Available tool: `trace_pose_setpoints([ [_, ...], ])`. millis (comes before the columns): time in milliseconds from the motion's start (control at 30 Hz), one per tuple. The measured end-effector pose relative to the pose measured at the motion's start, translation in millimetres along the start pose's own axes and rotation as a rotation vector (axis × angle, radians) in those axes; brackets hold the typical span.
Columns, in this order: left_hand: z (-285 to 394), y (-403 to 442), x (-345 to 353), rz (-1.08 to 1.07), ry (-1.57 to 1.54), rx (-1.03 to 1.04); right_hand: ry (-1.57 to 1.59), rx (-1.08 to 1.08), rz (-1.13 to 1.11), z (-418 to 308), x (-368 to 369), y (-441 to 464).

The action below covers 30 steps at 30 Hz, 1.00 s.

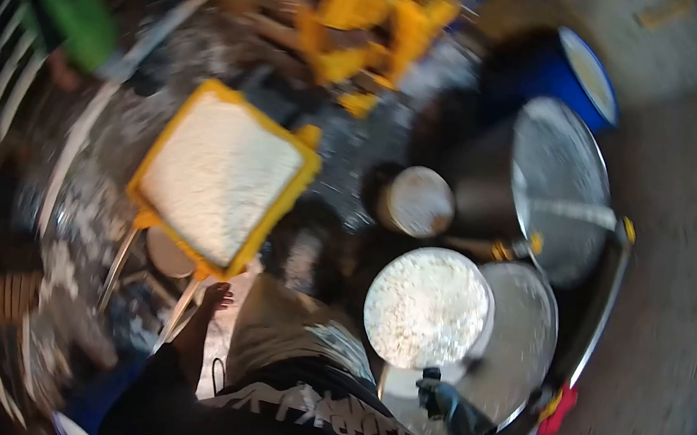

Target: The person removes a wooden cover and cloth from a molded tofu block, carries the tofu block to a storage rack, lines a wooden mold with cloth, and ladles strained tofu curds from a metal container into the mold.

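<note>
My left hand (217,297) is bare, its fingers loosely extended, with nothing visible in it. Close beside it are the metal handle bars (181,308) of a yellow cart (168,128), whose square tray is full of a white, powdery or crumbly mass (218,172). On my right hand (453,412) is a dark glove, its fingers closed on a short black handle (431,374). This handle sits at the near rim of a round pan (488,311) heaped with white lumpy material (424,308). Whether the two are joined is hard to make out.
Behind the pan stands a wide metal vat (533,317), with a large metal drum (561,175) and a blue barrel (553,68) farther back. A smaller round container (421,202) is ahead. Yellow equipment (347,24) and a green object (71,14) are blurred. The floor is wet and white-smeared.
</note>
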<state>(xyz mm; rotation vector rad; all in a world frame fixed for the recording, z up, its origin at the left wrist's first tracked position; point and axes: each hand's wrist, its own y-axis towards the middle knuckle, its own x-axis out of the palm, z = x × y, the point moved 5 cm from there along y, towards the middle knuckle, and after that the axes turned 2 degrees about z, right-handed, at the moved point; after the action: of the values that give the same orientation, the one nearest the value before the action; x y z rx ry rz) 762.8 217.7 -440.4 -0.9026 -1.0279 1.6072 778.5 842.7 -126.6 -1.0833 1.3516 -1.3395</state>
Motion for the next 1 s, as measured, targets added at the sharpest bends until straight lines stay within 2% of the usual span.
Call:
trace_pose_setpoints([
  [67, -10.0, -27.6, -22.9, 0.009, -0.107, 0.007, -0.114, -0.007, -0.010, -24.6, 38.6, 14.0],
  [100, -11.3, -25.0, -34.8, 0.033, -0.142, -0.001, -0.154, 0.107, 0.017, -36.1, 63.4, 23.6],
  [300, -0.8, -19.6, -90.8, 0.127, -0.268, 0.050, -0.474, 0.115, -0.277, -112.8, 294.4, 103.2],
  [400, 4.1, -25.0, -117.8, 0.178, -0.339, 0.055, -0.553, 0.069, -0.382, -130.1, 388.3, 154.2],
  [467, 6.9, -27.0, -131.8, 0.186, -0.391, 0.055, -0.608, -0.067, -0.371, -138.2, 447.0, 199.2],
  [567, 12.3, -36.6, -145.5, 0.213, -0.445, 0.066, -0.609, 0.037, -0.319, -150.5, 521.5, 225.2],
  [633, 10.3, -39.2, -150.7, 0.225, -0.453, 0.034, -0.637, 0.089, -0.531, -155.9, 559.6, 268.2],
  [667, 9.9, -42.7, -154.3, 0.225, -0.454, 0.045, -0.524, 0.151, -0.506, -148.7, 565.3, 331.2],
  [733, 8.7, -50.8, -156.0, 0.245, -0.421, 0.008, -0.423, -0.026, -0.471, -169.9, 586.8, 300.4],
  [800, 0.8, -52.8, -155.8, 0.240, -0.435, -0.002, -0.615, -0.120, -0.373, -189.8, 600.3, 289.5],
  [833, -0.7, -51.3, -155.5, 0.235, -0.428, -0.007, -0.498, -0.178, -0.422, -201.0, 601.8, 279.7],
  [867, -4.2, -49.7, -154.9, 0.235, -0.402, -0.033, -0.578, -0.240, -0.392, -209.4, 602.8, 271.0],
  [933, -4.1, -45.3, -152.8, 0.237, -0.372, -0.057, -0.569, -0.450, -0.273, -234.9, 600.9, 243.0],
  [1000, -0.5, -41.2, -150.9, 0.204, -0.339, -0.091, -0.750, -0.632, 0.068, -272.8, 584.1, 241.5],
])
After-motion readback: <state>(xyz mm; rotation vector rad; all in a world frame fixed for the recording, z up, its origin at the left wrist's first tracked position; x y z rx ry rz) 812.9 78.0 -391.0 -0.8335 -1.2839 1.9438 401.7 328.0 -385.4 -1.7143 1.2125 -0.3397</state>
